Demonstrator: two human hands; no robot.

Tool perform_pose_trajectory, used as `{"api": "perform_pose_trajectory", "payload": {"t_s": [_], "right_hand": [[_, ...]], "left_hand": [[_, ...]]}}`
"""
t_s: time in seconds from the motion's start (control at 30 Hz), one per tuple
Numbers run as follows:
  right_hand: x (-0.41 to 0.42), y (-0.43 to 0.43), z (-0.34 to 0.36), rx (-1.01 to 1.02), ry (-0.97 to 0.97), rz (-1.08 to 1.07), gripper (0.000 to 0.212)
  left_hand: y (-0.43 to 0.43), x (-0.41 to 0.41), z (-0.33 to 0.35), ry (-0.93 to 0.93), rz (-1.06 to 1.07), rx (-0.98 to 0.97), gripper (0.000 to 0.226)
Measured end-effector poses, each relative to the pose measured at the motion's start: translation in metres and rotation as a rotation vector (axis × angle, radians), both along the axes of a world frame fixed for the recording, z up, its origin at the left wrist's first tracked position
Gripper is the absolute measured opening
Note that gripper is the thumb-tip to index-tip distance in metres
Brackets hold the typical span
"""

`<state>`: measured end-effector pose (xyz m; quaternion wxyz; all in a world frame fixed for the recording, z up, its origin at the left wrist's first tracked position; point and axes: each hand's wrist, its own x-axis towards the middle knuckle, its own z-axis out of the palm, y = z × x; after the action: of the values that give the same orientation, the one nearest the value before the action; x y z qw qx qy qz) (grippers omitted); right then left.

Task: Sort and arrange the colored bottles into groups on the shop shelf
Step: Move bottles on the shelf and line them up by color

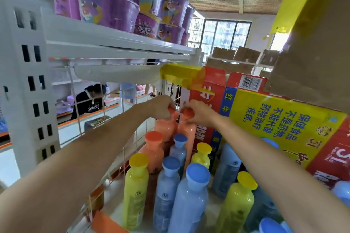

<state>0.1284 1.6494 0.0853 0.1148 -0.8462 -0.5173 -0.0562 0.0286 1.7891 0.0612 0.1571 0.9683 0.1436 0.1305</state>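
Note:
Two orange bottles stand side by side at the back of the shelf. My left hand [162,107] grips the cap of the left orange bottle [164,128]. My right hand [198,112] grips the cap of the right orange bottle [186,130]. A third orange bottle [153,149] stands in front of them. Nearer me stand yellow bottles [135,191] [201,154] [236,204] mixed with blue bottles [167,189] [191,198] [179,147]. A darker blue bottle [226,168] stands to the right.
A white wire grid [113,111] closes the shelf's left side. A red and yellow carton [280,121] lies on the right, with a brown cardboard box [312,47] on top. Purple noodle bowls [108,9] fill the shelf above. A person [89,100] is beyond the grid.

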Motion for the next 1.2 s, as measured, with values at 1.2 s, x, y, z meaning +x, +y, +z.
{"api": "perform_pose_trajectory", "payload": {"t_s": [1.2], "right_hand": [[-0.032, -0.031, 0.007, -0.005, 0.108, -0.013, 0.050]], "left_hand": [[-0.014, -0.052, 0.009, -0.127, -0.179, -0.035, 0.035]]}}
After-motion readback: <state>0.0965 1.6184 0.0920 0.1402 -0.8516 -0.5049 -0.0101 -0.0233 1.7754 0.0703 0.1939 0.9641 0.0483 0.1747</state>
